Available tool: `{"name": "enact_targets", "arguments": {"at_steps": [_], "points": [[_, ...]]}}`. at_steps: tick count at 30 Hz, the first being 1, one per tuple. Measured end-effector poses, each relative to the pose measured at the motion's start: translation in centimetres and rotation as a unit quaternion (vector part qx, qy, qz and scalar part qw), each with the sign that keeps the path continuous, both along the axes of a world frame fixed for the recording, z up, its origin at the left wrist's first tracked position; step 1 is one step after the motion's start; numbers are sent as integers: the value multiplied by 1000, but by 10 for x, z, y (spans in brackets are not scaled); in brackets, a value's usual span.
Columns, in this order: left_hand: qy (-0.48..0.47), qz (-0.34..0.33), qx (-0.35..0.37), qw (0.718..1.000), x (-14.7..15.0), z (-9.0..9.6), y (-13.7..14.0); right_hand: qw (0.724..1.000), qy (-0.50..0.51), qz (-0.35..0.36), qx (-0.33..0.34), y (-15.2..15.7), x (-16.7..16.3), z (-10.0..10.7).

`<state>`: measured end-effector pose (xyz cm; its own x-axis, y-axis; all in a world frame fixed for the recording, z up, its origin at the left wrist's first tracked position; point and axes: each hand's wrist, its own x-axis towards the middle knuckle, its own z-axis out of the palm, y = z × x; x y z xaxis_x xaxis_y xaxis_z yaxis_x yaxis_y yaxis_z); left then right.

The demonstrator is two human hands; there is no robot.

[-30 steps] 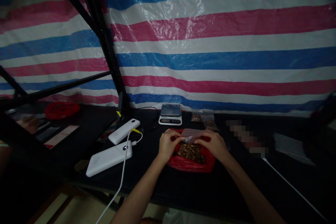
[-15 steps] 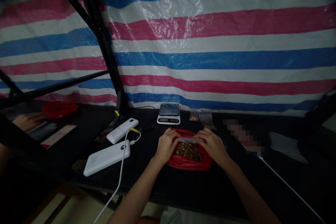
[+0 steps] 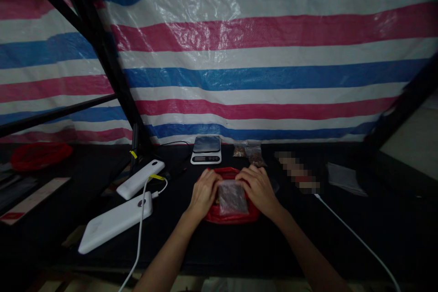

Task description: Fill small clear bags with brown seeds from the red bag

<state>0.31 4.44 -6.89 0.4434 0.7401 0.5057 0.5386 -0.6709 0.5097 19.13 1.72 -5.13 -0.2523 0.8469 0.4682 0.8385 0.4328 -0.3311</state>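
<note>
A small clear plastic bag hangs flat between my two hands, over the red plastic bag. My left hand pinches its upper left corner. At the upper right corner, my right hand has its fingers closed on the same bag. Whether the clear bag has anything in it, I cannot tell. Behind it, most of the brown, seed-like bits in the red bag are hidden; only a little shows by my left fingers.
A white kitchen scale stands behind the red bag, with filled small bags right of it. White power banks with a cable lie left. Flat clear bags and a blurred-out object lie right.
The clear bag has swung down from a narrow edge-on strip to hang flat, covering the brown bits. My view has shifted right; the other person's hand at far left is out of sight.
</note>
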Motion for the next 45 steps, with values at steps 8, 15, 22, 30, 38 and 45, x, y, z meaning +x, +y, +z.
{"name": "enact_targets", "arguments": {"at_steps": [8,15,22,30,38,45], "points": [[-39,-38,-22,998,2,0,-1,998,52,22,-17,3,3,1],[-27,-60,-14,998,0,-3,-1,997,48,46,-29,3,0,-4],[27,-56,-2,998,-1,-3,2,999,3,41,-32,0,-3,-3],[78,-49,15,996,1,2,-2,999,-24,29,-9,-2,-7,-4],[71,-53,7,996,3,3,-5,999,-17,32,-4,0,-5,-4],[41,-71,-16,997,5,6,-8,999,2,41,-17,1,-4,-4]]}}
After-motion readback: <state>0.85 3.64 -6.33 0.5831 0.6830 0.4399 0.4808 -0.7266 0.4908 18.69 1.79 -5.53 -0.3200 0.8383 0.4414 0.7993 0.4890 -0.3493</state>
